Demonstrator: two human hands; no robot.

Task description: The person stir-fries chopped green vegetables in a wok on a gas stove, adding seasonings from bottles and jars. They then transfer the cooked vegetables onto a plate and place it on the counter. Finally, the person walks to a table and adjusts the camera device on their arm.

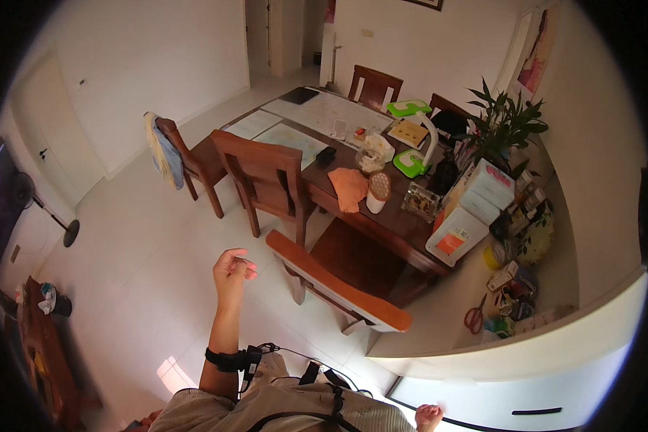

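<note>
My left hand [233, 270] is held out over the pale tiled floor, fingers loosely bent and apart, with nothing in it. Closest to it is the wooden backrest [337, 281] of a dining chair, a little to its right and not touched. A black strap [227, 360] with a small device and cable circles my left forearm. Low in the picture, my right hand [429, 416] has its fingers curled beside a white surface [480, 397] with a dark handle; whether it grips anything is unclear. Ahead stands a dark wooden dining table [329, 189].
On the table are an orange cloth [349, 189], a white canister [378, 193], a glass ashtray [420, 202] and a green-and-white desk lamp [410, 163]. Red-handled scissors [474, 321] lie on the curved ledge at right. Another chair [262, 175] and a pedestal fan [48, 210] stand leftward.
</note>
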